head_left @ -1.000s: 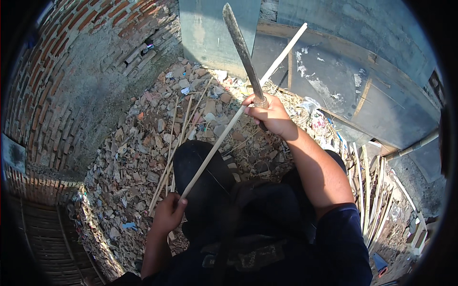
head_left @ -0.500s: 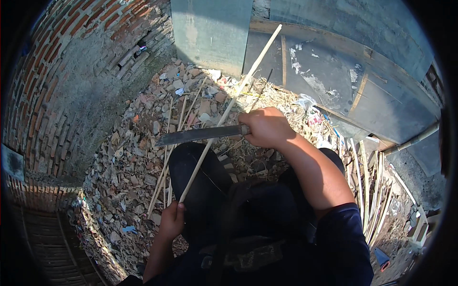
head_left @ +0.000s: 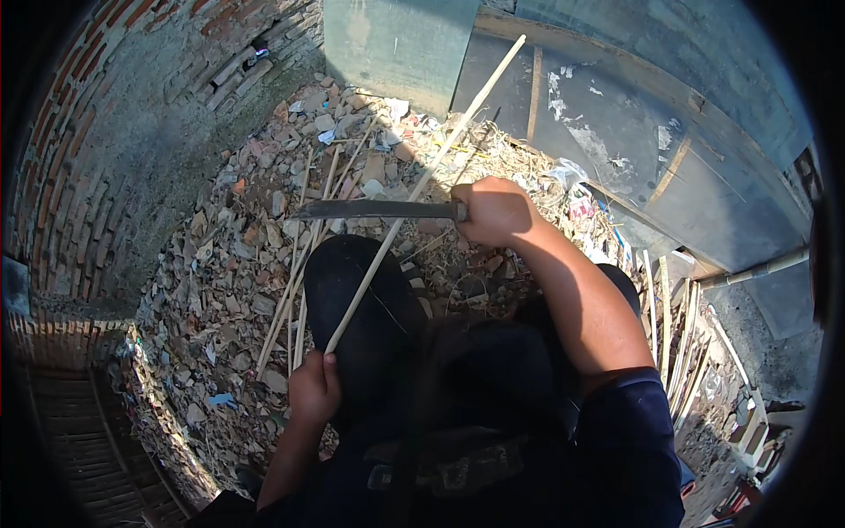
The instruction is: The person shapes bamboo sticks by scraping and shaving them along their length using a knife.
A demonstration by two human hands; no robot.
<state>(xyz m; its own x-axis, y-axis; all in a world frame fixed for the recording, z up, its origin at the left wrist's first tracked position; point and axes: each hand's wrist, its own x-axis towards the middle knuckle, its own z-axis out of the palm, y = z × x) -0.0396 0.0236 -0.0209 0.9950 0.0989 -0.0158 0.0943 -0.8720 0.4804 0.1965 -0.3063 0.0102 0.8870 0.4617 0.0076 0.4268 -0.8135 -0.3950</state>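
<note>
My left hand [head_left: 314, 388] grips the near end of a long pale bamboo strip [head_left: 425, 183], which slants up and away to the right across my left knee. In my right hand [head_left: 498, 212] is the handle of a machete [head_left: 378, 209]. Its long dark blade points left and crosses the strip a little beyond my knee. From this view I cannot tell whether the blade touches the strip. More bamboo strips [head_left: 283, 324] lie on the rubble to the left of my left knee.
Broken brick and litter [head_left: 231, 295] cover the ground around me. A bundle of bamboo strips [head_left: 679, 339] lies to my right. A worn brick wall [head_left: 114, 189] rises at the left, and dark panels [head_left: 607, 132] stand at the far right. A grey-green panel [head_left: 396, 53] stands straight ahead.
The machete and my right hand have moved slightly farther from me along the strip. My left hand still holds the near end. The whole view has shifted a little.
</note>
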